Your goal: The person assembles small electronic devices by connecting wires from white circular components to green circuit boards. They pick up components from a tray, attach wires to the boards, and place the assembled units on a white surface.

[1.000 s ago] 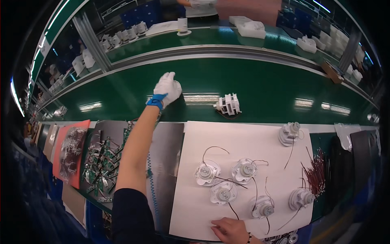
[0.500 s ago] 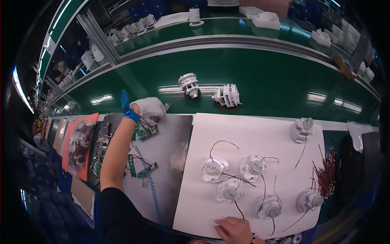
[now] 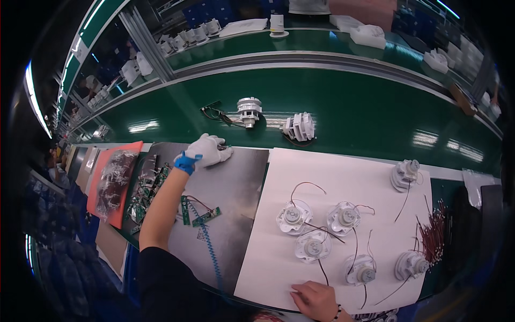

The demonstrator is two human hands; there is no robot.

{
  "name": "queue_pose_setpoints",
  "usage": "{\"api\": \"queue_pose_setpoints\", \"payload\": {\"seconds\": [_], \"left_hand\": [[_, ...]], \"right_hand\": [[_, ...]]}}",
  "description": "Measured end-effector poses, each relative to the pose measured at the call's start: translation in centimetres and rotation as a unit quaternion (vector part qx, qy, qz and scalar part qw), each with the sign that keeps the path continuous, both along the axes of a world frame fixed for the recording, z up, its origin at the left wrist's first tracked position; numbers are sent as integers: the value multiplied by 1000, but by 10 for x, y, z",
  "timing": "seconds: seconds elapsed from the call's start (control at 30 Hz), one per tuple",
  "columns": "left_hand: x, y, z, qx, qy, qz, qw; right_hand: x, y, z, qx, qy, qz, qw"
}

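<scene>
My left hand (image 3: 210,151), in a white glove with a blue wrist strap, is closed on a small green circuit board (image 3: 227,147), mostly hidden by the fingers, at the far edge of the grey metal sheet (image 3: 236,198). Beyond it, another circuit board (image 3: 213,103) lies on the green surface, wired to a white motor unit (image 3: 249,111). A second motor unit (image 3: 299,127) lies to its right. Bare, my right hand (image 3: 315,301) rests on the near edge of the white sheet (image 3: 268,268), fingers loosely bent and nothing visible in them.
Several white round motors (image 3: 292,216) with loose wires stand on the white sheet. A bundle of brown wires (image 3: 432,233) lies at the right. More wired circuit boards (image 3: 201,214) lie on the metal sheet, crossed by a blue coiled cord (image 3: 212,255). A bagged bundle (image 3: 115,182) rests on pink foam.
A wired circuit board now lies on the green surface beside the far motor unit. My left hand has come back from there onto the metal sheet and taken hold of another board.
</scene>
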State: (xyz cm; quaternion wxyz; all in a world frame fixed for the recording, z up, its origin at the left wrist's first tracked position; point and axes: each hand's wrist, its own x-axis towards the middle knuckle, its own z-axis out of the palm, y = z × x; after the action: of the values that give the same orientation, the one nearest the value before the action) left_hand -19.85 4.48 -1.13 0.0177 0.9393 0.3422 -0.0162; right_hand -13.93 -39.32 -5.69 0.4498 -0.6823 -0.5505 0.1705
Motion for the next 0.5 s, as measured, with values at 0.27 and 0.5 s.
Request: {"api": "queue_pose_setpoints", "payload": {"seconds": [0.27,0.5], "left_hand": [[-38,-43,18,-25,138,55,989],[78,-62,92,-71,-33,-126,989]], "right_hand": [[7,3,-6,14,-26,6,1000],[8,1,-11,-25,-37,-7,999]]}}
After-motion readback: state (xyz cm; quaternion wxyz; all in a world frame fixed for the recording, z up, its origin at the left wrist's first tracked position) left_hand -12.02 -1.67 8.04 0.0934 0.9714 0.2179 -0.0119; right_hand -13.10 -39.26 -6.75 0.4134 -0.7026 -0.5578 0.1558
